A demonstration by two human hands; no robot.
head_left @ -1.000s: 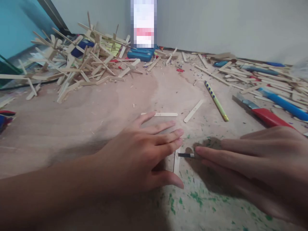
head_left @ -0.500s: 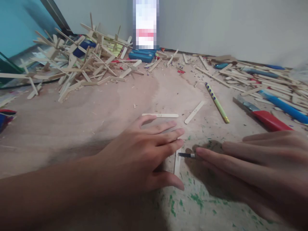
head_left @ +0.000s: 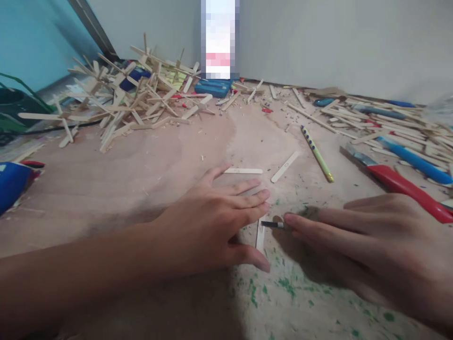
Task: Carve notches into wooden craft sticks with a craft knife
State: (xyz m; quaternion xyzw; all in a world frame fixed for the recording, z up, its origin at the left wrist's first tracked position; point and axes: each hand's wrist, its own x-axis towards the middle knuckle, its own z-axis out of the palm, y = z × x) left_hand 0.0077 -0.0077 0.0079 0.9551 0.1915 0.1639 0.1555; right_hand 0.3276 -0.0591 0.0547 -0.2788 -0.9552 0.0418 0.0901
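Observation:
My left hand (head_left: pixel 215 212) lies flat with its fingers spread over an upright-lying wooden craft stick (head_left: pixel 260 238); fingertips cover the stick's far end and the thumb is beside its near end. From the right, my right hand (head_left: pixel 368 241) pinches a craft knife (head_left: pixel 273 224), whose narrow dark blade reaches the stick's surface. Most of the knife's handle is hidden under the fingers. Beyond the left fingertips are a craft stick (head_left: pixel 244 171) lying crosswise, partly covered by a finger, and a slanted craft stick (head_left: pixel 285 167) with a small pencil mark.
A tangle of joined sticks (head_left: pixel 130 99) fills the back left. At the right lie a yellow pencil (head_left: pixel 317 156), a red-handled knife (head_left: pixel 403 186), a blue-handled tool (head_left: pixel 415 156) and loose sticks (head_left: pixel 421 127). A blue box (head_left: pixel 213 88) stands at the back. Green flecks mark the wooden surface.
The camera view has shifted slightly, showing more of the left side. My right hand and the knife blade have moved slightly along the stick; my left hand stays spread over it.

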